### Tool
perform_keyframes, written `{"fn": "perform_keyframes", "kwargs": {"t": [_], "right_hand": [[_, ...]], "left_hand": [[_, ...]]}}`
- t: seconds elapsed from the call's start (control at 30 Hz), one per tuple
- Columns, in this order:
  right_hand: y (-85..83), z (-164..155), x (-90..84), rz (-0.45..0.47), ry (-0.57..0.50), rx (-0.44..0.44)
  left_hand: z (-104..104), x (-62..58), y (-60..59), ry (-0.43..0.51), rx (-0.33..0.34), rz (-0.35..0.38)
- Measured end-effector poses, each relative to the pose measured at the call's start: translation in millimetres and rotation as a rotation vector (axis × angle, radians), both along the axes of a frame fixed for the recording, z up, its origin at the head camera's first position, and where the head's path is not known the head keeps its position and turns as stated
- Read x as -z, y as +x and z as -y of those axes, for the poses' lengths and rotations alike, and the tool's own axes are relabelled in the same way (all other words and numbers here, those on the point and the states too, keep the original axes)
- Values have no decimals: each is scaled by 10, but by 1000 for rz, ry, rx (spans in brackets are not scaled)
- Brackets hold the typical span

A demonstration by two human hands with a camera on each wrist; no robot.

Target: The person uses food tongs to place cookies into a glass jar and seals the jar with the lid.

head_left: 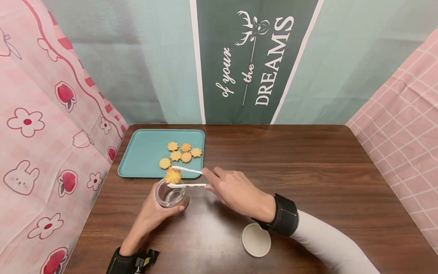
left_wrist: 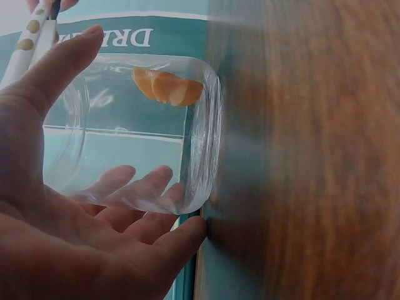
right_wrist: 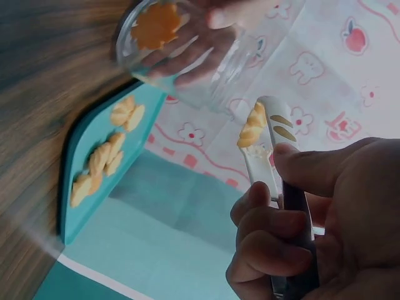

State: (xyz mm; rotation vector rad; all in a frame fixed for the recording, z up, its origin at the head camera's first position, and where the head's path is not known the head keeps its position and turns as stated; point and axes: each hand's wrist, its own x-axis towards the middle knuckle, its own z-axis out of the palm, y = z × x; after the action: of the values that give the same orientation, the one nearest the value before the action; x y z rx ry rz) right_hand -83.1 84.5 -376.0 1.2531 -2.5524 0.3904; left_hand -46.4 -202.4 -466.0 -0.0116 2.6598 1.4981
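Note:
My left hand [head_left: 154,209] grips a clear glass jar [head_left: 158,193], thumb on the near side and fingers round the far side. The jar stands mouth up on the table, and a golden cookie [left_wrist: 165,86] lies at its bottom in the left wrist view. With my right hand [head_left: 236,190] I hold a pair of tongs [right_wrist: 300,222] that have white, gold-spotted arms and a dark handle. Between the tong tips is another ridged, flower-shaped cookie [head_left: 173,176], over the far part of the jar's mouth in the head view.
A teal tray [head_left: 143,152] lies at the back left of the wooden table [head_left: 308,163], with several cookies [head_left: 175,155] on its right side. A round pale lid [head_left: 256,240] lies near my right wrist. Patterned cloths hang round the table's back and sides.

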Motion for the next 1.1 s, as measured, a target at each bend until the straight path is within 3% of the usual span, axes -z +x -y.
{"fn": "perform_keyframes", "kwargs": {"t": [0.53, 0.87, 1.1], "right_hand": [[119, 85, 37, 37, 80, -42], [111, 101, 41, 62, 93, -42], [108, 90, 40, 92, 79, -45]], "left_hand": [[-9, -20, 7, 33, -12, 47], [-7, -11, -3, 25, -9, 41], [-1, 23, 0, 92, 16, 13]]}}
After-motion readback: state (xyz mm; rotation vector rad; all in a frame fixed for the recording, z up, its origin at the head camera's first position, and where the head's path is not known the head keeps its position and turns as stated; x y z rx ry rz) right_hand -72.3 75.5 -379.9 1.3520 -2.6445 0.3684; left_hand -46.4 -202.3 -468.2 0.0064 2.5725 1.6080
